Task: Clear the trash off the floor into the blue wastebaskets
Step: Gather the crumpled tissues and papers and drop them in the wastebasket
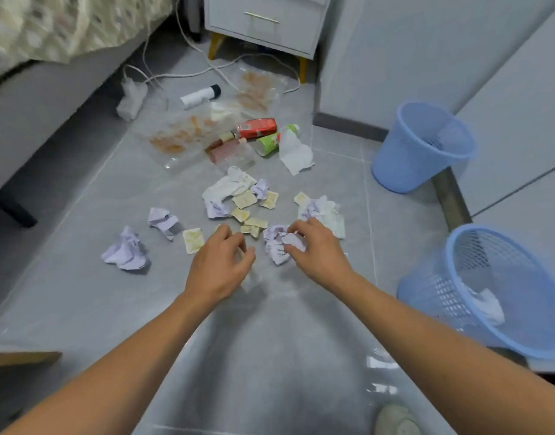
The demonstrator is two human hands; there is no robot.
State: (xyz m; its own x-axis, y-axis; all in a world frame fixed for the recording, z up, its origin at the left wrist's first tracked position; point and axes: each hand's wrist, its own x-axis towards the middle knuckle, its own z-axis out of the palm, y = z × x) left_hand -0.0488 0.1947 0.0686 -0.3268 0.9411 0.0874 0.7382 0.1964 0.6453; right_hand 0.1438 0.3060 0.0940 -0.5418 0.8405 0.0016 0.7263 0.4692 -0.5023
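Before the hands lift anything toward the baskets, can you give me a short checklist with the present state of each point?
1. Right hand has a grip on the crumpled paper: ok, fingers curl round it.
2. Left hand holds something: cannot tell, the fingers are curled above the floor beside a yellow packet, and what is under them is hidden.
3. Near basket is open and has room: ok, only some white paper lies inside.
4. Far basket stands upright: ok.
5. Path from the paper to the near basket is free: ok, bare floor between them.
6. Floor is cleared: not ok, papers, packets, a red carton and a green cup remain.
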